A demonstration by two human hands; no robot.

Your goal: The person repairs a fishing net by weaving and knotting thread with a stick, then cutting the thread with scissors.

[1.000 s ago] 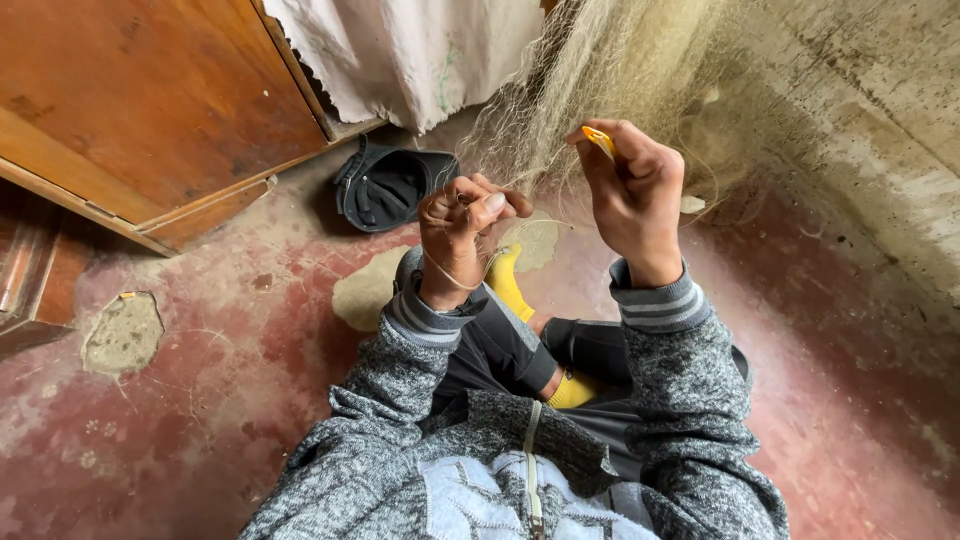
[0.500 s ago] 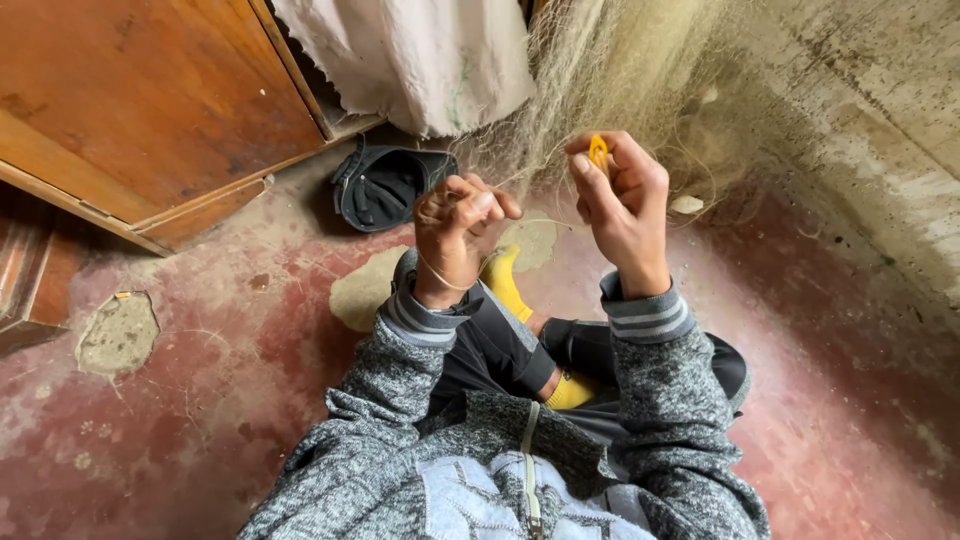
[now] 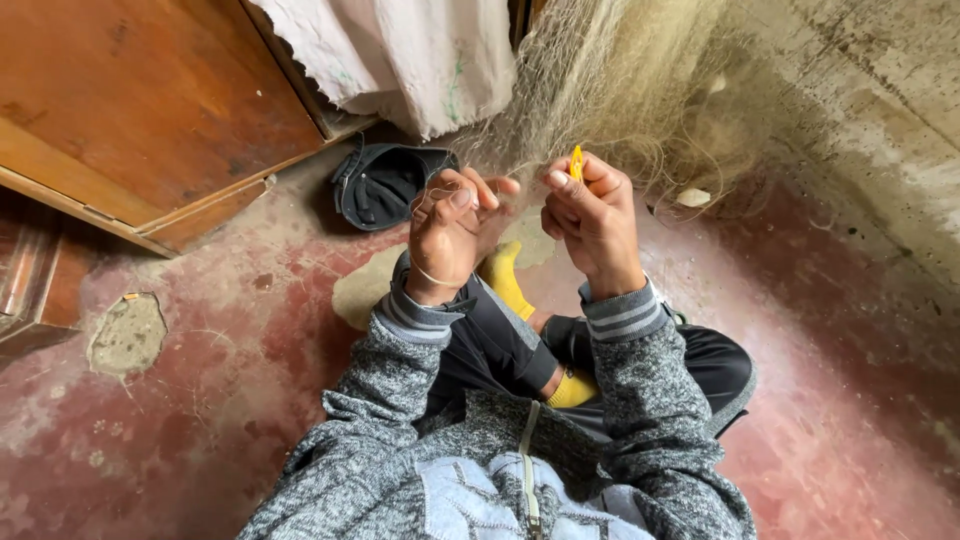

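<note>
**Seated person working fine netting w/ a small yellow tool**

Nearest the camera: a grey marled zip jacket (image 3: 520, 470) w/ striped cuffs, arms raised in front of the chest. Below the arms, crossed legs in dark trousers (image 3: 500, 345) and yellow socks (image 3: 505, 280), resting on a worn red concrete floor (image 3: 200, 400).

Mid-view, both hands are up and close together, nearly touching. Left hand (image 3: 450, 230) is curled almost closed, thumb pressed against forefinger, pinching a fine pale thread (image 3: 428, 192) that loops above the knuckles; another strand crosses the wrist. Right hand (image 3: 592, 215) is closed in a pinch on a small yellow netting needle (image 3: 576, 162), only its tip showing above the fingers.

Beyond the hands: a pale, gauzy fishing net (image 3: 640, 90) hangs bunched, its strands reaching down to the fingertips. Left of it, a dark cap (image 3: 385, 185) lies on the floor, beside a wooden cabinet (image 3: 150, 110) and hanging white cloth (image 3: 400, 50). Rough concrete wall (image 3: 860, 110) at right.

Risk, as I judge it: the thread is v. thin and under tension btwn the hands, so a slipped pinch could lose the loop, or loose mesh could snag the needle tip and tangle.
</note>
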